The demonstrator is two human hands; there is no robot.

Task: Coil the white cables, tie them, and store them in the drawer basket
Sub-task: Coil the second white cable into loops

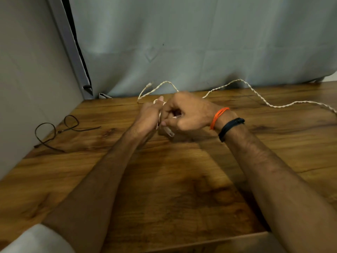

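White twisted cable [237, 96] partly wound round left hand [148, 115] above tabletop [173, 179]; long tail trailed rightward. Right hand [186, 114] fingers curled, cable pinched beside connector [168, 132]. Left fingers mostly hidden. Risk judged: loops slipped off if pinch eased; tail snagged, tangled. Drawer basket not seen.

No readable text, labels or numbers anywhere.

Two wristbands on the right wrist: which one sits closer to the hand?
The orange thread band sits closer to the right hand; the black band lies behind it, up the forearm.
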